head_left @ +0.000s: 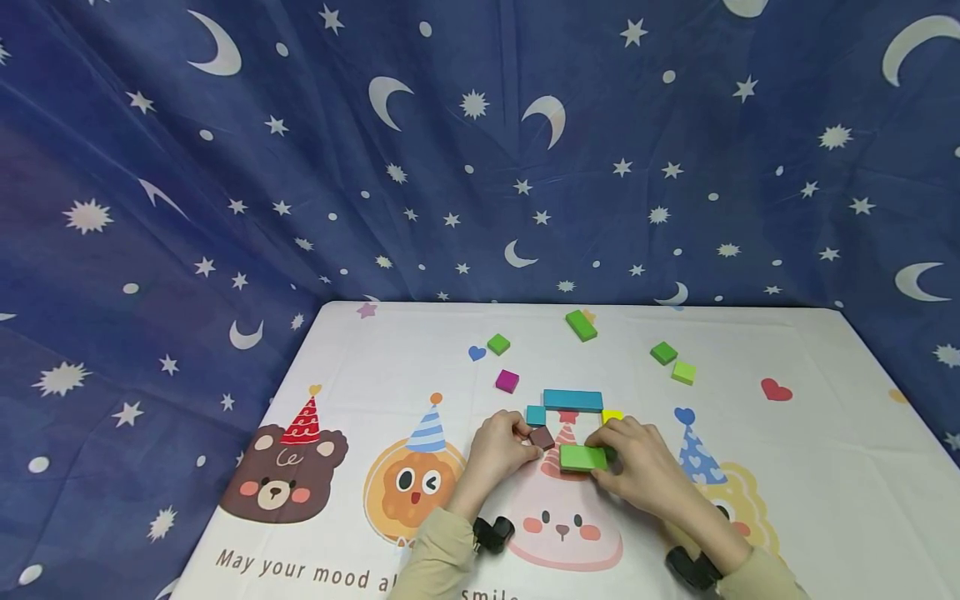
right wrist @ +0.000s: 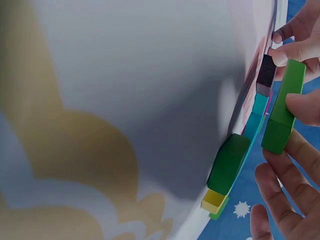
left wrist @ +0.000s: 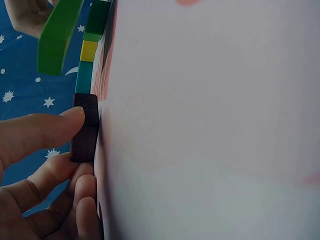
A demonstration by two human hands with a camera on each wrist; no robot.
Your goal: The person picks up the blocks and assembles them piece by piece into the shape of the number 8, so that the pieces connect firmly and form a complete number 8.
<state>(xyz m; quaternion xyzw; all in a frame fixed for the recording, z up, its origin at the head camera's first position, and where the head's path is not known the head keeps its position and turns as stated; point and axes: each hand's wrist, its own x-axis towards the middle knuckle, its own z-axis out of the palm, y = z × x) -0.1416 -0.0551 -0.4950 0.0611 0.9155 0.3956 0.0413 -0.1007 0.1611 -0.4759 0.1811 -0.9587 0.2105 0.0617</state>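
My left hand point(head_left: 498, 452) pinches a small brown block point(head_left: 542, 437) between thumb and fingers; in the left wrist view the brown block point(left wrist: 85, 127) rests on the tabletop. My right hand point(head_left: 643, 467) holds a long bright green block point(head_left: 582, 458) between thumb and fingers. In the right wrist view that green block point(right wrist: 284, 107) is raised off the table. A darker green block point(right wrist: 229, 162) stands on the table near my right hand, mostly hidden in the head view. Just beyond the hands lie a long teal block point(head_left: 573, 401), a small teal block point(head_left: 536, 416) and a yellow block point(head_left: 612, 415).
Farther back lie a magenta block point(head_left: 507, 381), a small green block point(head_left: 498, 344), a longer green block point(head_left: 581, 326), another green block point(head_left: 663, 353) and a lime block point(head_left: 683, 372). The white tablecloth point(head_left: 810, 467) has printed cartoon faces. A starry blue curtain point(head_left: 480, 167) hangs behind.
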